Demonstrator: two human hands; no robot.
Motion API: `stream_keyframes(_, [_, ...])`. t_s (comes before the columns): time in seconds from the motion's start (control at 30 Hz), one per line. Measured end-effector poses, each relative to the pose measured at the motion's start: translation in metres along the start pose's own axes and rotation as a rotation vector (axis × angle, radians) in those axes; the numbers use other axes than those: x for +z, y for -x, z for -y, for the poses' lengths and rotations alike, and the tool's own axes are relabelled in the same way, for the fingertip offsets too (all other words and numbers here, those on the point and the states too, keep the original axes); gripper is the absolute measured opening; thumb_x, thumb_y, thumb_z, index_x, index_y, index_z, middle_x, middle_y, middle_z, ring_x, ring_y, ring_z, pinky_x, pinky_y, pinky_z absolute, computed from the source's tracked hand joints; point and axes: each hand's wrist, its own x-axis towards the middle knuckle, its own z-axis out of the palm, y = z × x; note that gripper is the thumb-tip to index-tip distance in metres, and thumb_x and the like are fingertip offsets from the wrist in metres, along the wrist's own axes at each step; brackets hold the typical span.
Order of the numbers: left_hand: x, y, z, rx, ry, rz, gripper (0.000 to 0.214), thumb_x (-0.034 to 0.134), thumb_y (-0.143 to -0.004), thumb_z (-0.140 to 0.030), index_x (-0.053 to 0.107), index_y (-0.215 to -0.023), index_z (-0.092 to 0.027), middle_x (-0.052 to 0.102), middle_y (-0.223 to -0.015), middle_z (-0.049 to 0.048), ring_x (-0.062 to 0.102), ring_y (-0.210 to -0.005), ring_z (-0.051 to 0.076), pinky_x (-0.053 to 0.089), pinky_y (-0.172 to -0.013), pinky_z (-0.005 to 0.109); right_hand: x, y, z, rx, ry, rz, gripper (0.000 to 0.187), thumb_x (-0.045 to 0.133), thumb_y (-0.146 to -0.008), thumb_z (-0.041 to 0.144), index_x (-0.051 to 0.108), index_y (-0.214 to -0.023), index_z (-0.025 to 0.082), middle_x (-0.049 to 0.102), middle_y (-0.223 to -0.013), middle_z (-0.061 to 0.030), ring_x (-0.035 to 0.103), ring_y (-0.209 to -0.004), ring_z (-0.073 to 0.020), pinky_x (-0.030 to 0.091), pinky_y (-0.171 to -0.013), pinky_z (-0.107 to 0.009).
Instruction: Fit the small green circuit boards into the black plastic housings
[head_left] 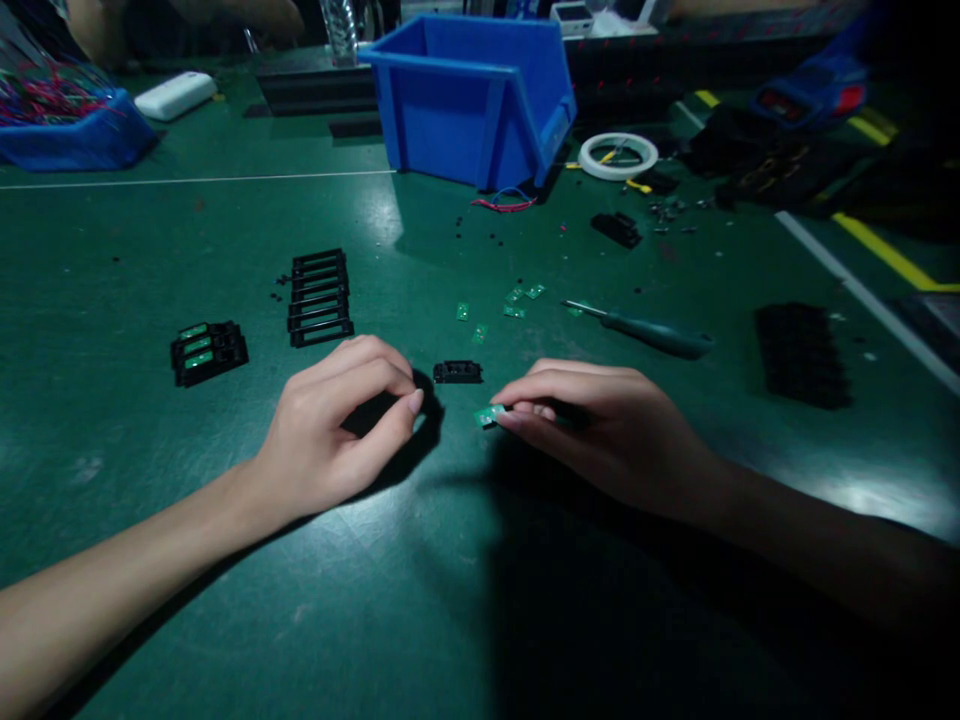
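Between thumb and fingertips, my right hand pinches a small green circuit board just above the table. My left hand is closed, thumb against forefinger; whatever lies between the fingertips, if anything, is too small to make out. In front of both hands lies a small black plastic housing, touched by neither. Several loose green circuit boards are scattered beyond it. To the left stand black housings with green boards fitted in them, and behind my left hand lies a row of black frames.
A screwdriver lies beyond my right hand, with a block of black parts farther right. At the back are a blue bin, a tape roll, a blue tray of wires and a white box. Small screws lie scattered.
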Motion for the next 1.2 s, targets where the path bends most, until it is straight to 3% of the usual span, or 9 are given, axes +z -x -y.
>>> stream_keyframes(0.13, [0.002, 0.007, 0.002, 0.173, 0.083, 0.129, 0.019, 0.063, -0.091, -0.009, 0.055, -0.075, -0.015, 0.057, -0.071, 0.0013, 0.055, -0.066, 0.012, 0.041, -0.06, 0.027, 0.0, 0.0, 0.0, 0.015, -0.014, 0.013, 0.014, 0.065, -0.097, 0.028, 0.072, -0.103, 0.019, 0.068, -0.088, -0.0006, 0.06, -0.075, -0.0113, 0.043, -0.069, -0.023])
stream_keyframes(0.27, [0.008, 0.013, 0.004, 0.325, 0.048, 0.232, 0.025, 0.064, -0.091, -0.014, 0.05, -0.07, -0.018, 0.049, -0.064, -0.0015, 0.045, -0.057, 0.012, 0.032, -0.056, 0.033, 0.0, 0.001, 0.0, 0.017, -0.024, 0.012, 0.013, 0.066, -0.096, 0.028, 0.073, -0.105, 0.02, 0.067, -0.088, -0.0002, 0.059, -0.074, -0.0109, 0.043, -0.068, -0.023])
stream_keyframes(0.47, [0.008, 0.014, -0.006, 0.424, -0.019, 0.331, 0.02, 0.06, -0.095, -0.019, 0.06, -0.075, -0.016, 0.052, -0.069, 0.0009, 0.045, -0.056, 0.014, 0.03, -0.055, 0.036, 0.0, 0.0, 0.001, 0.026, -0.044, 0.009, 0.013, 0.066, -0.096, 0.027, 0.073, -0.102, 0.018, 0.066, -0.086, -0.0002, 0.057, -0.071, -0.0099, 0.043, -0.066, -0.023])
stream_keyframes(0.53, [0.008, 0.014, -0.007, 0.411, -0.023, 0.36, 0.011, 0.059, -0.096, -0.018, 0.067, -0.091, -0.013, 0.057, -0.074, 0.0023, 0.047, -0.057, 0.015, 0.032, -0.055, 0.036, 0.0, 0.001, 0.002, 0.019, -0.053, 0.013, 0.012, 0.067, -0.096, 0.026, 0.073, -0.102, 0.018, 0.067, -0.086, -0.0004, 0.058, -0.071, -0.0098, 0.043, -0.066, -0.023])
stream_keyframes(0.6, [0.007, 0.014, -0.006, 0.35, 0.011, 0.387, 0.014, 0.056, -0.098, -0.018, 0.067, -0.104, -0.012, 0.059, -0.075, 0.0021, 0.048, -0.057, 0.015, 0.033, -0.055, 0.036, -0.001, 0.002, 0.004, 0.007, -0.072, 0.019, 0.012, 0.067, -0.095, 0.025, 0.073, -0.103, 0.018, 0.067, -0.086, -0.0007, 0.059, -0.072, -0.0101, 0.044, -0.065, -0.023])
stream_keyframes(0.7, [0.008, 0.015, -0.002, 0.282, 0.059, 0.377, 0.019, 0.054, -0.098, -0.017, 0.066, -0.112, -0.011, 0.059, -0.072, 0.0008, 0.051, -0.057, 0.014, 0.034, -0.055, 0.034, -0.001, 0.003, 0.006, -0.026, -0.114, 0.032, 0.013, 0.067, -0.096, 0.023, 0.073, -0.106, 0.018, 0.069, -0.086, -0.0016, 0.061, -0.072, -0.0107, 0.045, -0.063, -0.023])
stream_keyframes(0.83, [0.01, 0.017, 0.002, 0.317, 0.067, 0.335, 0.027, 0.058, -0.095, -0.014, 0.063, -0.122, -0.009, 0.061, -0.074, 0.0011, 0.052, -0.058, 0.014, 0.035, -0.056, 0.034, -0.001, 0.005, 0.007, -0.077, -0.098, 0.078, 0.015, 0.066, -0.096, 0.022, 0.072, -0.109, 0.017, 0.069, -0.087, -0.0028, 0.062, -0.073, -0.0116, 0.047, -0.064, -0.024])
stream_keyframes(1.2, [0.009, 0.017, 0.001, 0.317, 0.048, 0.319, 0.032, 0.056, -0.095, -0.014, 0.061, -0.127, -0.01, 0.061, -0.071, -0.001, 0.055, -0.056, 0.013, 0.039, -0.054, 0.031, 0.0, 0.005, 0.005, -0.058, -0.114, 0.107, 0.015, 0.065, -0.097, 0.024, 0.071, -0.109, 0.019, 0.068, -0.088, -0.0031, 0.062, -0.073, -0.013, 0.048, -0.065, -0.026])
